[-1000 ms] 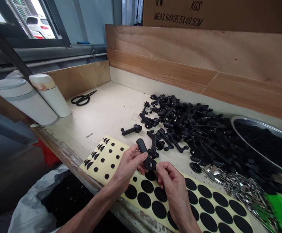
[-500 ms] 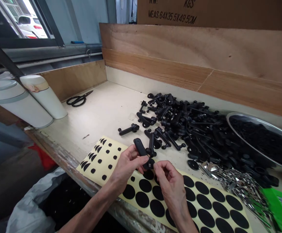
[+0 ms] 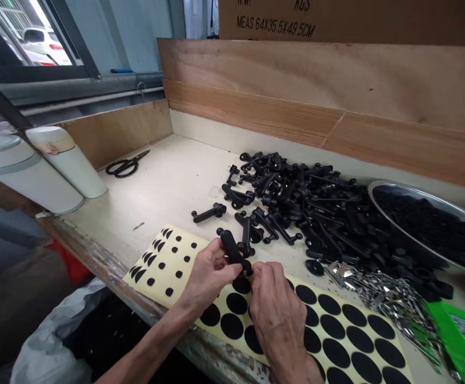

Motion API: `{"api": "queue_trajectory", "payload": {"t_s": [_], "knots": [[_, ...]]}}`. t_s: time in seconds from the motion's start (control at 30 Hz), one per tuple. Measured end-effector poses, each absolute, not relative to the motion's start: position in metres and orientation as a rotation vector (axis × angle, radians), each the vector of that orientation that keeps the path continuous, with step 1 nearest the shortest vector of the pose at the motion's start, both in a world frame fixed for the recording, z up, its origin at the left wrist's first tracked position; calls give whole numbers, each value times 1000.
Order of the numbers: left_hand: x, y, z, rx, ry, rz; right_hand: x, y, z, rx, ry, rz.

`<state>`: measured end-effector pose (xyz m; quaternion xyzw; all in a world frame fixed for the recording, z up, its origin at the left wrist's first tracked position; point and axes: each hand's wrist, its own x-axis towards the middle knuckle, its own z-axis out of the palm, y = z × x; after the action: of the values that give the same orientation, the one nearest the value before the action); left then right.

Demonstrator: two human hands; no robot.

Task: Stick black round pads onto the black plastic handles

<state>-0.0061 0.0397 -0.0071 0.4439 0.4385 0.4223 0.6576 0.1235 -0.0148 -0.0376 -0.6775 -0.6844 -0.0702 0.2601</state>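
Note:
My left hand (image 3: 206, 274) is closed around a black plastic crank handle (image 3: 230, 244), tilted, with a round knob showing at its far end. My right hand (image 3: 278, 306) meets the handle's near end, its fingers curled and pinched there. Whatever sits between those fingertips is hidden. Beneath both hands lies a pale yellow sticker sheet (image 3: 160, 288) with black ovals and small black dots. Just beyond my hands, more black crank handles (image 3: 246, 234) rest on the table, leading into a large heap (image 3: 308, 197).
On the right stand a metal bowl (image 3: 392, 184) of small black parts, a pile of shiny metal pieces (image 3: 380, 290) and a green tray (image 3: 442, 320). Scissors (image 3: 124, 166) and two white bottles (image 3: 70, 165) are at the left. A wooden board (image 3: 256, 69) borders the back.
The handle has turned in my left hand, so its knob now shows and the metal-centred end face does not. My right hand has rolled over, back upward, fingers more curled.

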Motion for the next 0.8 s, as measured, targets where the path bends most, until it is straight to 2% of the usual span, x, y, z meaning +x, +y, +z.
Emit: {"api": "queue_trajectory", "payload": {"t_s": [0.1, 0.27, 0.33, 0.5, 0.7, 0.8], "knots": [[-4, 39, -6, 1032, 1015, 978, 122, -17, -37, -1864, -1926, -338], [-7, 37, -9, 992, 970, 959, 132, -15, -39, -1854, -1933, -352], [-9, 37, -10, 949, 923, 947, 140, -14, -38, -1829, -1882, -217], [-12, 39, -10, 851, 817, 966, 141, -13, -32, -1524, -1659, 376], [-12, 38, -13, 775, 760, 1016, 123, -17, -38, -1356, -1667, 419], [-14, 32, -13, 782, 752, 1023, 122, -16, -31, -1377, -1454, 691]]}}
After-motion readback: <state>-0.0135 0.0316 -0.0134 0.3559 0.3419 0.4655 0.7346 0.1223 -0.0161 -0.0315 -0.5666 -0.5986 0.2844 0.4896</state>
